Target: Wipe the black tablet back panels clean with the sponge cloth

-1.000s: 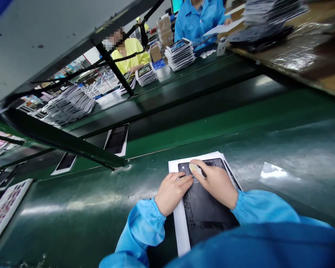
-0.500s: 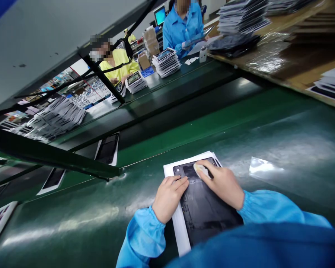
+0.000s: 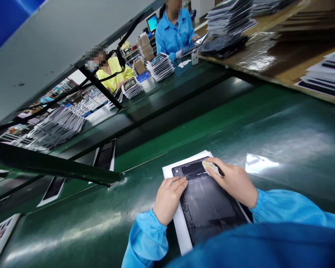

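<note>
A black tablet back shell [image 3: 206, 204] lies on white sheets [image 3: 181, 227] on the green bench in front of me. My left hand [image 3: 169, 199] rests with curled fingers on the shell's left edge, holding it down. At the shell's top right corner my right hand [image 3: 234, 180] presses a small whitish pad [image 3: 209, 167] against it with pinched fingers. Both of my sleeves are blue.
A clear film piece [image 3: 258, 162] lies right of the shell. Black panels on white sheets [image 3: 104, 154] ride the conveyor beyond. Across it, two people sit among stacks of parts [image 3: 159, 67]. A black frame bar [image 3: 53, 163] crosses at left. More stacks [image 3: 324, 74] fill the right shelf.
My right hand slid the whitish pad from the shell's top left area rightward to its top right corner. My left hand stayed on the left edge. The view shifted slightly.
</note>
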### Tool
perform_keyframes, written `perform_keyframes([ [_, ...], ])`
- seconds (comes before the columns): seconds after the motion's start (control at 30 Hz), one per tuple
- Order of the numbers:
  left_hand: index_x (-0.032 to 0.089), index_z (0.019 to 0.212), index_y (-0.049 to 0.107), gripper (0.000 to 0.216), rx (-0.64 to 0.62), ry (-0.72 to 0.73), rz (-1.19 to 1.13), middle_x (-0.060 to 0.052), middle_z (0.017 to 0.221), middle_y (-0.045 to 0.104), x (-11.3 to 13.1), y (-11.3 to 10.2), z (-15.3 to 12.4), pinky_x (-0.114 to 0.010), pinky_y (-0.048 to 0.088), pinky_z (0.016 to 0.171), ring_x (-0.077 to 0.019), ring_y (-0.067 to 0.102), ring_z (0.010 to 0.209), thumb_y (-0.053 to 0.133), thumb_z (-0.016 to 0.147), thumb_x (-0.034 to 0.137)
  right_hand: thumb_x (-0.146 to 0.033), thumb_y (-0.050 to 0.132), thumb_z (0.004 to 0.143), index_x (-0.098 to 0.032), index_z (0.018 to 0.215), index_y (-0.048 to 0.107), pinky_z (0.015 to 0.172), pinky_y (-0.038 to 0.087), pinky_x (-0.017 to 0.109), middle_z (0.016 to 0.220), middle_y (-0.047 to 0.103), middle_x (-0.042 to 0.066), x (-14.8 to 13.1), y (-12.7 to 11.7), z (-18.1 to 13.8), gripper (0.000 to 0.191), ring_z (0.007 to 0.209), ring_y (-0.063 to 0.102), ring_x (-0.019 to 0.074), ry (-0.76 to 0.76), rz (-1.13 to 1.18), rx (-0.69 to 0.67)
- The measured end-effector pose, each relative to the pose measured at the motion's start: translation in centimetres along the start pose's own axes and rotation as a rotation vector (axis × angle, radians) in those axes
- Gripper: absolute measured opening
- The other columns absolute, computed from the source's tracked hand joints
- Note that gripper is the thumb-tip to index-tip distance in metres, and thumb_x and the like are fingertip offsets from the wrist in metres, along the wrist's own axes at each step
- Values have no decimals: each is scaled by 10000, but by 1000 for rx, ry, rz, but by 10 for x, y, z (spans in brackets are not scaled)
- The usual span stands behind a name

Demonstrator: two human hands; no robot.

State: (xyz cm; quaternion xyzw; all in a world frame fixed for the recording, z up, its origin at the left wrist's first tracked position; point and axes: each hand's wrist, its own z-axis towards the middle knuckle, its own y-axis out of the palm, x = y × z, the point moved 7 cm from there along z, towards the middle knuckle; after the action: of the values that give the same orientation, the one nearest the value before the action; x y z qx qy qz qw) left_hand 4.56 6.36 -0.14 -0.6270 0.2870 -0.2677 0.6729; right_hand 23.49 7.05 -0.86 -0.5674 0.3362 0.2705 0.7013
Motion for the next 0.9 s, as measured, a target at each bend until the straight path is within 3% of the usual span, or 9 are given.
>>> perform_keyframes([
  [0.07, 273, 1176, 633, 387, 19, 3, -5, 20, 1172, 681, 4, -2, 5, -294, 540, 878, -159, 608, 1064, 486, 878, 76, -419, 541, 785, -243, 985, 663, 515, 431, 293, 665, 717, 3, 10, -13, 0, 293, 489, 623, 195, 77, 83, 49],
  [0.2, 233, 1199, 609, 323, 57, 39, -4, -46, 1068, 678, 27, -5, 27, -318, 529, 823, -183, 617, 953, 472, 917, 156, -457, 556, 761, -192, 1032, 643, 559, 485, 310, 916, 735, 72, 37, -31, 0, 389, 559, 626, 173, 262, 284, 193],
  [0.37, 196, 1196, 597, 314, 37, 127, -43, -74, 1105, 643, 50, -3, 62, -345, 517, 822, -204, 592, 979, 437, 928, 167, -535, 570, 731, -160, 763, 678, 489, 469, 326, 647, 696, 64, 67, -23, -2, 392, 543, 601, 200, 423, 519, 258],
  [0.47, 210, 1090, 638, 252, 18, 28, -90, -53, 1007, 657, 36, -3, 77, -354, 512, 803, -208, 589, 933, 437, 940, 224, -564, 598, 707, -179, 734, 679, 582, 508, 349, 671, 706, 53, 72, -20, -2, 394, 659, 643, 232, 445, 638, 239],
  [0.63, 199, 1072, 603, 227, 43, -188, -140, -62, 1032, 631, 6, -1, 91, -352, 497, 820, -214, 576, 940, 484, 931, 331, -553, 659, 674, -191, 793, 696, 688, 518, 368, 791, 737, 60, 68, -17, 0, 383, 784, 668, 259, 453, 736, 139],
  [0.77, 210, 876, 607, 188, 4, -183, -218, -28, 905, 648, -5, 3, 96, -332, 494, 804, -189, 586, 879, 440, 951, 256, -557, 669, 669, -191, 849, 719, 726, 518, 369, 836, 747, 69, 67, -10, 0, 412, 833, 671, 268, 453, 753, 59],
  [0.9, 215, 867, 580, 170, 3, -137, -268, -14, 1017, 666, -12, 0, 97, -310, 489, 836, -173, 595, 947, 433, 952, 225, -555, 650, 696, -202, 918, 731, 725, 524, 364, 868, 756, 63, 67, -2, -1, 425, 821, 675, 259, 452, 755, 4],
])
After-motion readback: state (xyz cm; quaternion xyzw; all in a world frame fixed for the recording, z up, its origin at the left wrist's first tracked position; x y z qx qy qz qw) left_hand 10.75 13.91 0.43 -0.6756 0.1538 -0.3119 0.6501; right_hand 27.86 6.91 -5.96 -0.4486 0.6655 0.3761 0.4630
